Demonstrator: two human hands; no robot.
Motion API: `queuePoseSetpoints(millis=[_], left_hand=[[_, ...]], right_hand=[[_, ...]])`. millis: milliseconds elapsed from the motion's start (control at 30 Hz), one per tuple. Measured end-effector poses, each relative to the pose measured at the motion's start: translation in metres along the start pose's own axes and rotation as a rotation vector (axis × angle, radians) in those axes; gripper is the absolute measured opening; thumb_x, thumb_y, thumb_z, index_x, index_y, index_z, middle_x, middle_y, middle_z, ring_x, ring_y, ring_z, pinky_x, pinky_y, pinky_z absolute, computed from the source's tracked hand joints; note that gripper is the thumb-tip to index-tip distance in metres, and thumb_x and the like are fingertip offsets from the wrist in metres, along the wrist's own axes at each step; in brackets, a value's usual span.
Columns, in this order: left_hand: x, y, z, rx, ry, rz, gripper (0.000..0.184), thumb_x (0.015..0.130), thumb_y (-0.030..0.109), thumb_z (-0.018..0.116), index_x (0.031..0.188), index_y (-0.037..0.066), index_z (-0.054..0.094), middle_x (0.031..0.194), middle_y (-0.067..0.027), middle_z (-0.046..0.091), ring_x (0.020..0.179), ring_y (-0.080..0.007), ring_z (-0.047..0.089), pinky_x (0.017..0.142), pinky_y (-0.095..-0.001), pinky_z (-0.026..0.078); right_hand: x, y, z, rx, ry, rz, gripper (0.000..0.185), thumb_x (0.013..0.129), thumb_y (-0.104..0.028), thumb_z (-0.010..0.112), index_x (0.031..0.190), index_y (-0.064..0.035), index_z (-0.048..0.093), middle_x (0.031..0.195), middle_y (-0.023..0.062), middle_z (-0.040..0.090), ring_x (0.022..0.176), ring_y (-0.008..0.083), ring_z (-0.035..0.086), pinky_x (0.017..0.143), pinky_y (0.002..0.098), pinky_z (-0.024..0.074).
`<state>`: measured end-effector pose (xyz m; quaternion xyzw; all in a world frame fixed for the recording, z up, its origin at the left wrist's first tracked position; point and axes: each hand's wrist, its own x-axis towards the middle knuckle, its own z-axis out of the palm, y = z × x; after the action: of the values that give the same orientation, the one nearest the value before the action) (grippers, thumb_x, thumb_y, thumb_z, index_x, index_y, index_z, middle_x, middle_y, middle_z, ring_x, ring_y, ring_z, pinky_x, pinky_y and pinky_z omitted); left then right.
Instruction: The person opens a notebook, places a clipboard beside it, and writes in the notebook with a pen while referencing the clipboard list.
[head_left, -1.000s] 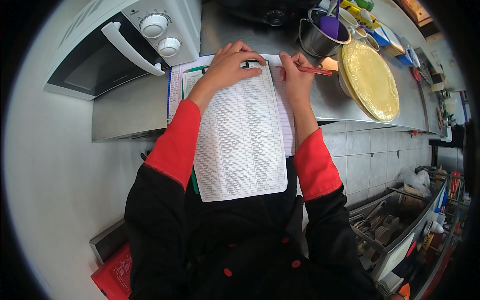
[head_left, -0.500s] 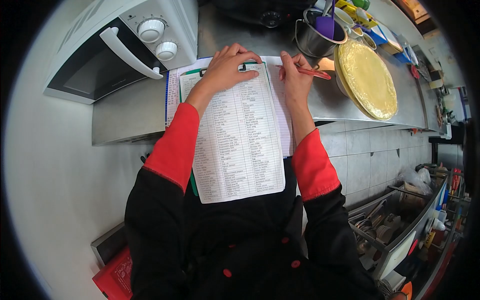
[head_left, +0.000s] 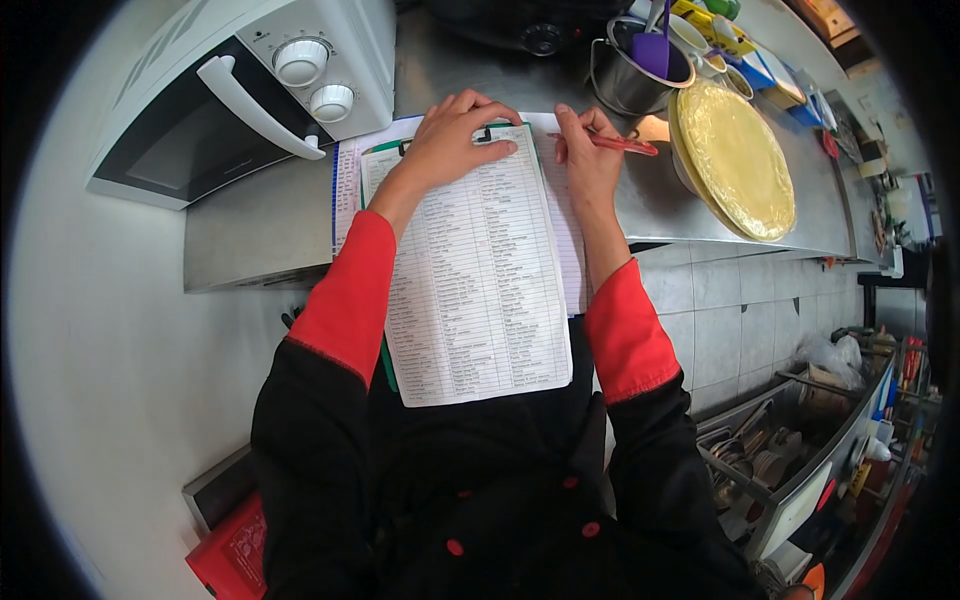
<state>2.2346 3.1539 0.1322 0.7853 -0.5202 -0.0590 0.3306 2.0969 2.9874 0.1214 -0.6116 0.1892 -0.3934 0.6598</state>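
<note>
A green clipboard (head_left: 388, 366) lies under a printed list (head_left: 475, 290) of several columns, its lower end jutting over the counter edge toward my body. My left hand (head_left: 460, 138) rests open on the top of the list by the black clip (head_left: 488, 133), thumb and fingers apart. Beyond the list's right side, my right hand (head_left: 590, 155) is closed around a red pen (head_left: 625, 145) that points to the right. Beneath the clipboard, a lined notebook (head_left: 565, 215) shows along both sides.
A white microwave (head_left: 230, 100) stands at the left. On the steel counter (head_left: 255, 235) to the right are a metal pot (head_left: 640, 85) with a purple utensil (head_left: 650, 53) and a yellow plastic-wrapped round (head_left: 738, 160). Below right is a rack (head_left: 770, 470) of kitchenware.
My right hand has shifted very slightly to the left with the pen. My left hand and the clipboard stay practically in place.
</note>
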Motion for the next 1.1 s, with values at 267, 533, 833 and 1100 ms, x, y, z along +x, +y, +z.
queuePoseSetpoints(millis=[267,533,833,1100], left_hand=[[-0.019,0.009,0.003,0.06,0.101,0.083,0.04,0.092,0.037,0.082,0.124,0.014,0.076,0.154,-0.013,0.05,0.146,-0.0372,0.044,0.123,-0.05,0.036],[-0.089,0.041,-0.008,0.095,0.114,0.029,0.033,0.093,0.028,0.084,0.123,0.015,0.077,0.162,-0.0134,0.046,0.156,-0.0395,0.034,0.128,-0.0522,0.031],[-0.1,0.049,-0.002,0.284,0.187,0.084,0.036,0.095,0.034,0.081,0.124,0.013,0.078,0.156,-0.0134,0.05,0.153,-0.0375,0.037,0.132,-0.0625,0.022],[-0.101,0.054,0.001,0.187,0.202,-0.017,0.04,0.095,0.03,0.081,0.128,0.009,0.077,0.151,-0.0162,0.055,0.149,-0.0383,0.043,0.127,-0.0551,0.034]], right_hand=[[0.0,-0.003,0.001,0.007,-0.01,0.025,0.039,0.102,-0.02,0.079,0.076,-0.0108,0.052,0.064,-0.0005,0.057,0.054,0.0057,0.05,0.051,0.024,0.0363],[0.0,-0.003,0.003,0.024,0.009,0.041,0.04,0.1,-0.017,0.079,0.073,-0.008,0.052,0.063,0.0007,0.057,0.052,0.0072,0.052,0.048,0.0263,0.039],[0.0,-0.001,0.004,-0.005,0.0,0.029,0.039,0.1,-0.017,0.08,0.073,-0.0073,0.053,0.063,-0.0001,0.056,0.052,0.0068,0.05,0.048,0.0265,0.0385],[0.0,-0.001,0.005,-0.026,-0.013,0.029,0.038,0.099,-0.017,0.08,0.073,-0.0074,0.054,0.063,-0.0001,0.057,0.052,0.0068,0.05,0.048,0.0265,0.0383]])
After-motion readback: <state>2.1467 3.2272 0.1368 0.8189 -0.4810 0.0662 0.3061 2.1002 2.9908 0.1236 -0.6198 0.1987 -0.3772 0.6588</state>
